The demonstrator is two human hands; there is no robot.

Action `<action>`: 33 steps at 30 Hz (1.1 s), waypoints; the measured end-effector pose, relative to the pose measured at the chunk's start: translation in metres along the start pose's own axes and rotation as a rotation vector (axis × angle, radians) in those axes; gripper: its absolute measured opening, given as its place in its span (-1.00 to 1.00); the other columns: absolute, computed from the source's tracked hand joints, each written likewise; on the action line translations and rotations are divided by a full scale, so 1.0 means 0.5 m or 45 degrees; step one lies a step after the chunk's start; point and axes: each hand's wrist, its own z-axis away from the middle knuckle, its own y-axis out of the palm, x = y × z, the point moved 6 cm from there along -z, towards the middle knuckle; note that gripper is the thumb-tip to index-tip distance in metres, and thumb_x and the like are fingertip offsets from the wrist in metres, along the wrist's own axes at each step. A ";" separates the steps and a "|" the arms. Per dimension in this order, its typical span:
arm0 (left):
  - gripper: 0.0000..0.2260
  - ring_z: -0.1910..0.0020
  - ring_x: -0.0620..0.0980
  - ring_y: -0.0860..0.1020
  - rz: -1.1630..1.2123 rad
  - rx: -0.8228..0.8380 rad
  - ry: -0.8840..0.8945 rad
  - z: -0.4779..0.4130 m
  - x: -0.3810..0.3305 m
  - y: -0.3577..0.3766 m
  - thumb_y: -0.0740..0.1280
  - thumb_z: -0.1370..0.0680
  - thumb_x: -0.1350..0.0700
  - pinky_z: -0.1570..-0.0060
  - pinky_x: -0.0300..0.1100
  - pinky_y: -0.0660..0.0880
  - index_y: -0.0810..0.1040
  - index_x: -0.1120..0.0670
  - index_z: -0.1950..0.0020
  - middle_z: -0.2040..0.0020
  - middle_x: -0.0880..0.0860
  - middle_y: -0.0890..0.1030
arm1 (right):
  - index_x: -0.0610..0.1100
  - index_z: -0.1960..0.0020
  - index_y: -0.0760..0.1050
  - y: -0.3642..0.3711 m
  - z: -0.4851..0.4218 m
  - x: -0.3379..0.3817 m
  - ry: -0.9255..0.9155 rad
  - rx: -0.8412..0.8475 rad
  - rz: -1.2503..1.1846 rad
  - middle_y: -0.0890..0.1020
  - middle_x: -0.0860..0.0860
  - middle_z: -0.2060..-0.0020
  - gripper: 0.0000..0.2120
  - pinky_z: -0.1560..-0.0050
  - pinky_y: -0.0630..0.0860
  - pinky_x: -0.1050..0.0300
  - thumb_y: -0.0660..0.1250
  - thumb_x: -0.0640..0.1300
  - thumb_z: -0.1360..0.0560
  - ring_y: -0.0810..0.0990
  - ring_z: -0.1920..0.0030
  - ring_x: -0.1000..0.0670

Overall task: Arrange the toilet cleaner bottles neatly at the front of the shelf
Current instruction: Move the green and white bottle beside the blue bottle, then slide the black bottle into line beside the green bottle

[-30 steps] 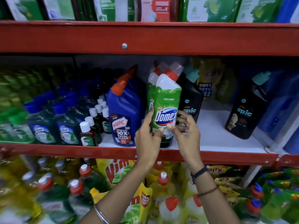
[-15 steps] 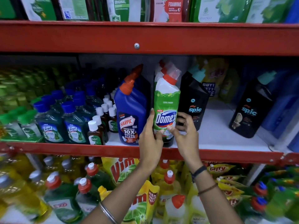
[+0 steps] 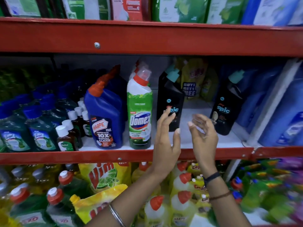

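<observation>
From the head camera, a red metal shelf point(image 3: 114, 156) with a white deck carries a row of cleaner bottles at its front edge. The green-and-white plastic Domex toilet cleaner bottle point(image 3: 139, 112) with a red neck and clear cap stands upright at the front, just beside the blue plastic Harpic toilet cleaner bottle point(image 3: 106, 118) with an orange-red angled cap on its left; more bottles of each kind stand behind them. To the right of the Domex bottle stands a black plastic Spic bottle with a teal cap point(image 3: 170, 99), set slightly further back, and a second black Spic bottle point(image 3: 227, 108) stands well apart to the right, with bare white deck between them. The left hand point(image 3: 166, 138) is raised in front of the nearer Spic bottle, fingers spread and empty; whether the fingertips touch the bottle cannot be told. The right hand point(image 3: 204, 135) hovers just beside it over the bare deck, fingers loosely curled, holding nothing. Small brown bottles with white caps point(image 3: 65, 138) stand left of the Harpic bottle.
</observation>
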 end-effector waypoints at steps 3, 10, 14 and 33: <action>-0.64 -0.42 -0.15 0.33 0.116 0.187 -0.168 -0.020 0.008 0.091 0.22 -0.60 0.20 -0.40 -0.15 0.33 0.34 0.13 -0.40 -0.40 -0.02 0.38 | -0.09 -0.25 0.47 -0.085 -0.037 -0.021 -0.001 -0.171 0.086 0.59 0.02 -0.17 -0.70 -0.26 0.51 0.08 0.34 -0.18 -0.52 0.55 -0.19 0.08; -0.73 -0.34 -0.01 0.44 0.232 0.335 -0.500 -0.089 0.067 0.271 0.20 -0.63 0.12 -0.20 -0.23 0.38 0.42 0.09 -0.33 -0.34 0.04 0.49 | -0.09 -0.48 0.19 -0.184 -0.124 -0.088 0.028 -0.253 0.349 0.33 -0.08 -0.41 -0.38 -0.42 0.32 -0.18 0.35 -0.23 -0.48 0.30 -0.44 -0.07; -0.65 -0.29 -0.03 0.44 0.242 0.520 -0.706 -0.127 0.115 0.366 0.15 -0.64 0.11 -0.08 -0.30 0.37 0.29 0.04 -0.44 -0.47 0.07 0.37 | -0.15 -0.52 0.08 -0.196 -0.178 -0.126 0.070 -0.142 0.420 0.23 -0.16 -0.50 -0.29 -0.49 0.20 -0.14 0.35 -0.26 -0.48 0.20 -0.51 -0.15; -0.55 -0.03 -0.08 0.58 0.350 0.370 -0.721 -0.124 0.114 0.335 0.34 -0.49 0.37 0.21 -0.50 0.49 0.39 0.10 -0.34 -0.16 0.07 0.55 | -0.11 -0.36 0.38 -0.189 -0.187 -0.116 0.014 -0.060 0.239 0.57 -0.03 -0.17 -0.41 -0.02 0.45 0.48 0.44 -0.35 -0.38 0.55 -0.13 0.01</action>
